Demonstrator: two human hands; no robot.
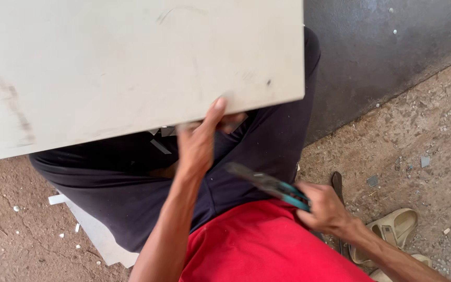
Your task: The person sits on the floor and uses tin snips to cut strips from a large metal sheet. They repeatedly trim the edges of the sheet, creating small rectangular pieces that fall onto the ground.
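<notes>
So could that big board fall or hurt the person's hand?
Maybe. Only the left hand grips the big pale board at its lower edge, so the board might tip or slip onto the lap. The right hand holds pliers pointing toward the left wrist, which they might nick.

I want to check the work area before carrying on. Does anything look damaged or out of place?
Yes. The pale tile gripped by the left hand has smudges and scratches, and white chips litter the dirt ground. The right hand holds pliers.
</notes>
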